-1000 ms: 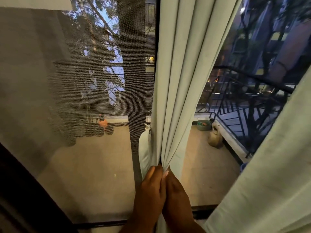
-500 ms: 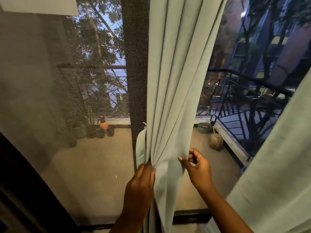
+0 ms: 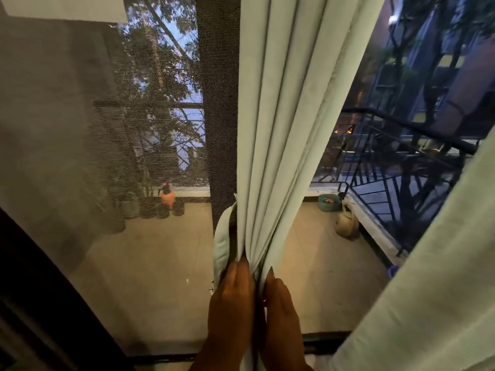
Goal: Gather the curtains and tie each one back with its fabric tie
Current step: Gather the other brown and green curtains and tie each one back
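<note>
Both hands press together at six o'clock: left hand [image 3: 231, 303] and right hand [image 3: 281, 311] pinch the pale green pleated curtain [image 3: 281, 129] into a tight bundle, ready for binding; its padded fabric tie [image 3: 222, 236] hangs at the left hand's eleven o'clock.

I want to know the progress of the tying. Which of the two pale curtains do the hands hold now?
The middle curtain: left hand and right hand press its folds together. The other curtain, at the right edge, hangs loose and untouched.
</note>
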